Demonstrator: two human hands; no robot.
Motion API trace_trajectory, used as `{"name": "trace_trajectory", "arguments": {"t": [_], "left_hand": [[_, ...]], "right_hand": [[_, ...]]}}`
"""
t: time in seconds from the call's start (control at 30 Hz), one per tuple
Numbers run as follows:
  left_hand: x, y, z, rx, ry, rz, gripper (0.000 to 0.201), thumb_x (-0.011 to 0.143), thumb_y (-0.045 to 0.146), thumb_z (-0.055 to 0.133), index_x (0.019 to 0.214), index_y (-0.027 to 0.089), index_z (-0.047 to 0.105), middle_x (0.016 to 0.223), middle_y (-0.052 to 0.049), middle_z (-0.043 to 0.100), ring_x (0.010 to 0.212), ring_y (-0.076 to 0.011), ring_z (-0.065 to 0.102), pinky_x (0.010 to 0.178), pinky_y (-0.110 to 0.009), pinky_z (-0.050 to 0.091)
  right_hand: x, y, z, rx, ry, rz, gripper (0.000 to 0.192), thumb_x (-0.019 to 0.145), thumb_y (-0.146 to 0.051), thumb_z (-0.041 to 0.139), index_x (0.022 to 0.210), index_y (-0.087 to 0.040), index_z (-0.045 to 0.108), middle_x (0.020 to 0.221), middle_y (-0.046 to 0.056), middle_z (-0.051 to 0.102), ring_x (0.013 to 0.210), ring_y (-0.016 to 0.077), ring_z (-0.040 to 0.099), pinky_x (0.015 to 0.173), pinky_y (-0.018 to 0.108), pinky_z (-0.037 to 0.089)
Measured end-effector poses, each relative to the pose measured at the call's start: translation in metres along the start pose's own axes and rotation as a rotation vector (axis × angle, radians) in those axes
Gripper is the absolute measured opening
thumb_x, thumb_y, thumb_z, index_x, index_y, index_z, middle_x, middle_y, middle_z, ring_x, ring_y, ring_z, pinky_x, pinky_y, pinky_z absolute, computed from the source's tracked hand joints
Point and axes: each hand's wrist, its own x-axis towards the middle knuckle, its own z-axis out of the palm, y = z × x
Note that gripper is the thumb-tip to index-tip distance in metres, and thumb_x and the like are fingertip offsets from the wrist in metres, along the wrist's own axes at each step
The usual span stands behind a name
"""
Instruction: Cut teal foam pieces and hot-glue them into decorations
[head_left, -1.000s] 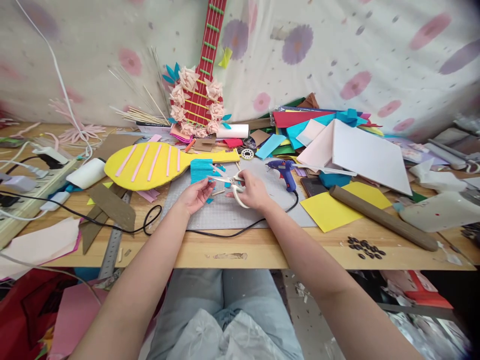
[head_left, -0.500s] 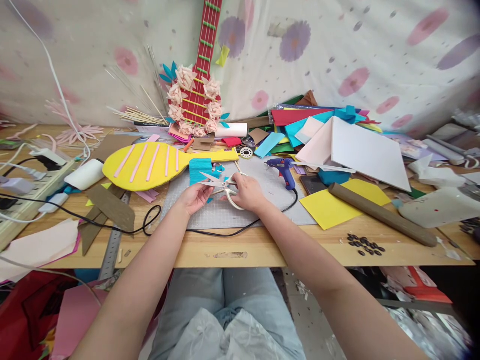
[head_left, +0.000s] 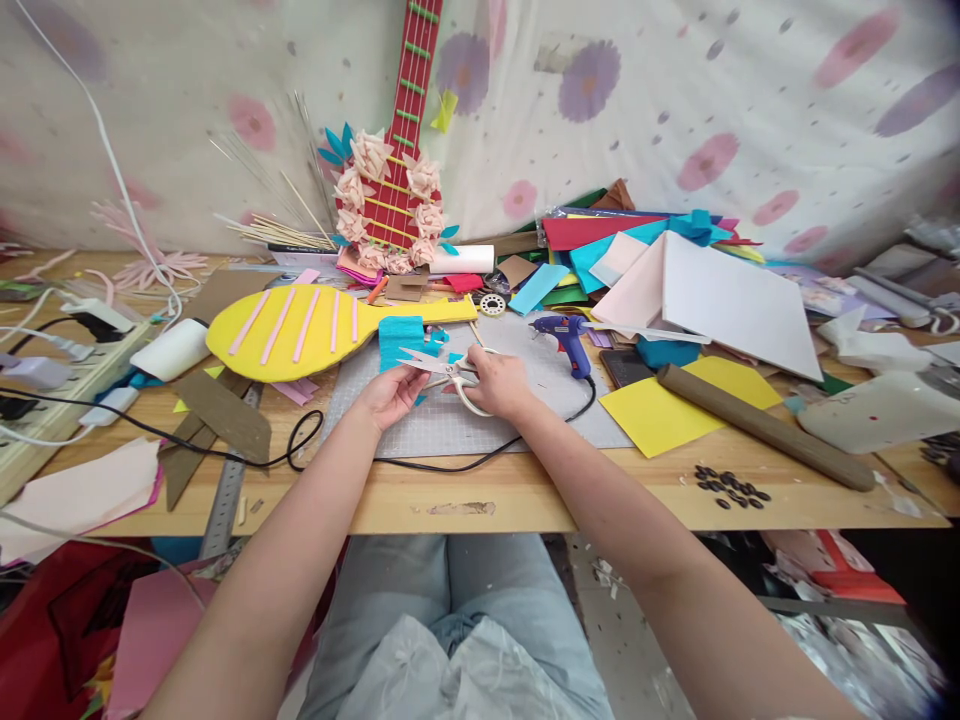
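My right hand [head_left: 498,384] is closed around the handles of a pair of scissors [head_left: 455,371] with cream-coloured grips. Its blades are parted and point left, over the fingers of my left hand [head_left: 396,394]. The thumb and fingers of that hand are pinched together just under the blades; what they hold is too small to make out. Behind the blades lies a piece of blue paper [head_left: 400,338], with small blue scraps beside it. A yellow lute-shaped cutout [head_left: 300,328] with pink strips rests just beyond my left hand.
A grey cutting mat [head_left: 540,425] lies under my hands. To the right are a blue glue gun [head_left: 566,340], yellow sheets [head_left: 637,410], a brown roll [head_left: 765,430] and several black beads [head_left: 731,487]. A red flower-trimmed paper guitar [head_left: 397,190] leans at the back. A black cord [head_left: 450,465] crosses the front.
Almost nothing differs. The scissors and my right hand have shifted very slightly, and the blades stay parted near my left fingers.
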Motion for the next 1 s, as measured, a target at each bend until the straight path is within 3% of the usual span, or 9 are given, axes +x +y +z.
{"name": "trace_trajectory", "arguments": {"t": [0.17,0.27,0.4,0.5,0.67,0.8,1.0], "left_hand": [[-0.001,0.002,-0.001,-0.024,-0.039,0.009,0.019,0.083,0.006,0.046,0.075,0.013,0.062,0.068,-0.002,0.065,0.063,-0.0070,0.063,0.058,-0.012,0.053],[-0.004,0.003,-0.001,0.014,-0.082,0.039,0.017,0.083,0.007,0.047,0.080,0.012,0.063,0.072,-0.004,0.066,0.068,-0.0080,0.065,0.060,-0.012,0.053],[-0.009,0.001,0.001,0.159,-0.156,0.146,0.018,0.079,0.009,0.054,0.094,0.014,0.063,0.078,-0.004,0.066,0.074,-0.0124,0.067,0.059,-0.017,0.054],[-0.009,-0.004,0.001,0.307,-0.162,0.261,0.029,0.070,0.011,0.065,0.099,0.016,0.062,0.074,-0.002,0.064,0.072,-0.0148,0.067,0.061,-0.024,0.055],[-0.002,-0.012,-0.001,0.500,-0.165,0.439,0.038,0.054,0.015,0.075,0.090,0.016,0.064,0.074,0.002,0.059,0.069,-0.0161,0.066,0.068,-0.031,0.054],[0.001,-0.013,-0.003,0.520,-0.152,0.486,0.034,0.049,0.024,0.078,0.076,0.015,0.060,0.070,0.001,0.061,0.071,-0.0177,0.065,0.072,-0.035,0.052],[-0.001,-0.012,-0.002,0.517,-0.175,0.553,0.035,0.049,0.030,0.078,0.074,0.016,0.059,0.071,0.000,0.063,0.075,-0.0185,0.064,0.076,-0.035,0.050]], "right_hand": [[0.000,0.001,-0.001,0.031,-0.013,0.028,0.034,0.080,-0.052,0.045,0.090,-0.019,0.050,0.080,0.007,0.067,0.074,0.0206,0.060,0.055,0.027,0.020],[0.000,0.004,-0.002,0.107,0.046,0.131,0.035,0.079,-0.053,0.045,0.087,-0.020,0.049,0.076,0.005,0.066,0.071,0.0203,0.060,0.055,0.026,0.021],[-0.001,0.014,-0.003,0.223,0.114,0.308,0.037,0.077,-0.055,0.046,0.089,-0.021,0.046,0.074,0.003,0.063,0.066,0.0193,0.058,0.054,0.025,0.024],[-0.002,0.019,-0.003,0.257,0.122,0.341,0.036,0.076,-0.056,0.047,0.088,-0.022,0.045,0.073,0.002,0.062,0.066,0.0191,0.058,0.054,0.025,0.025],[-0.003,0.021,-0.005,0.265,0.090,0.279,0.035,0.075,-0.054,0.050,0.087,-0.022,0.045,0.073,0.001,0.063,0.065,0.0182,0.058,0.053,0.024,0.026],[-0.003,0.021,-0.005,0.227,0.020,0.180,0.035,0.074,-0.052,0.052,0.089,-0.021,0.047,0.073,0.002,0.063,0.065,0.0180,0.057,0.054,0.025,0.026],[-0.005,0.018,-0.002,0.191,-0.031,0.063,0.036,0.074,-0.053,0.052,0.090,-0.020,0.049,0.073,0.002,0.064,0.066,0.0181,0.058,0.054,0.025,0.026]]}}
